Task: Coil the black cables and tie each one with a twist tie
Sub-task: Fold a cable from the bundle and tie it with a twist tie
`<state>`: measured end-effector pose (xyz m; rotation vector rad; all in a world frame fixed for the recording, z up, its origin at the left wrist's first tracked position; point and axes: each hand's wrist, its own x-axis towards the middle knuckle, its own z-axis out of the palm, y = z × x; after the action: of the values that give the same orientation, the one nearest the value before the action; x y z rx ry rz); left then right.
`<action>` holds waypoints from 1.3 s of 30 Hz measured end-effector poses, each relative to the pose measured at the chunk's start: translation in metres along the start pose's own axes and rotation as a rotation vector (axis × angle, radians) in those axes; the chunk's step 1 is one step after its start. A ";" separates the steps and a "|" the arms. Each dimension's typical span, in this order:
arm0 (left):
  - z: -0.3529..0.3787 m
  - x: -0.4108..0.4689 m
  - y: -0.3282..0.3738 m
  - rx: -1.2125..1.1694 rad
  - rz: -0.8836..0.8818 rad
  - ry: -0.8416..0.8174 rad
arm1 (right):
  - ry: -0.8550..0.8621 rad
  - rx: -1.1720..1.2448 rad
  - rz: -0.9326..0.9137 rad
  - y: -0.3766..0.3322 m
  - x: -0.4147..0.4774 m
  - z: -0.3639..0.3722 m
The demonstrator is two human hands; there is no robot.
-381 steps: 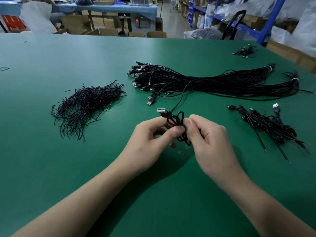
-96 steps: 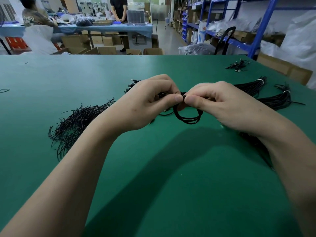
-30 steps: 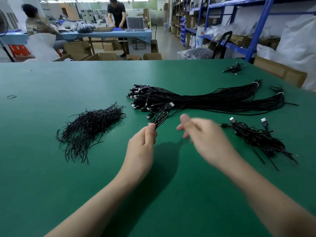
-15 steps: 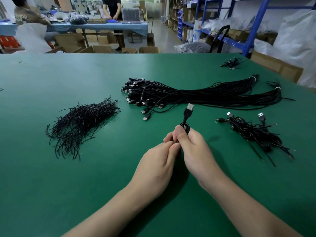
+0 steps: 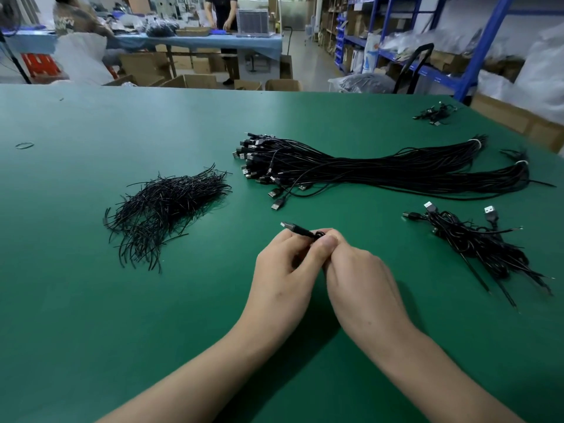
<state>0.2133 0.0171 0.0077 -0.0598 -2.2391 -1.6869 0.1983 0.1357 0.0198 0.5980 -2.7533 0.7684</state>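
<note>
Both hands, left hand (image 5: 283, 270) and right hand (image 5: 357, 270), are gripping a black cable (image 5: 300, 231), its plug pointing toward ten o'clock over the green surface (image 5: 91, 300).

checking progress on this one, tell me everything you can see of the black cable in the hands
The thin black cable is pinched between the left hand and the right hand. Only its black plug with a silvery tip, pointing up and left, and a small loop show; the rest is hidden.

The green table (image 5: 91, 315) in front of me runs far ahead; a thin loop (image 5: 24, 145) lies on it well off to my left. Beyond its far edge I see cardboard boxes (image 5: 146, 65), a blue-covered bench (image 5: 213, 42) with a person (image 5: 220, 7) standing behind it, and blue shelving (image 5: 490, 36) on my right
</note>
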 end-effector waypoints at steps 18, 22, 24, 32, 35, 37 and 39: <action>-0.002 0.004 -0.009 -0.087 -0.050 0.118 | -0.255 0.417 0.076 -0.005 0.006 -0.002; -0.003 0.006 -0.010 -0.028 -0.001 0.143 | -0.285 0.752 0.221 -0.001 0.011 0.000; -0.003 0.006 -0.009 -0.028 0.002 0.151 | -0.326 0.899 0.274 0.003 0.011 0.000; -0.006 0.009 -0.009 -0.036 -0.042 0.099 | -0.428 0.941 0.257 0.013 0.008 -0.003; -0.008 0.011 -0.009 -0.007 -0.041 0.069 | -0.382 0.833 0.208 0.011 0.007 0.003; -0.009 0.012 -0.010 0.009 -0.026 0.065 | -0.293 0.705 0.131 0.012 0.007 0.008; -0.009 0.013 -0.011 0.029 -0.019 0.063 | -0.226 0.640 0.084 0.013 0.006 0.011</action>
<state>0.2011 0.0029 0.0031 0.0216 -2.2235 -1.6425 0.1855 0.1381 0.0065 0.7151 -2.7101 1.7241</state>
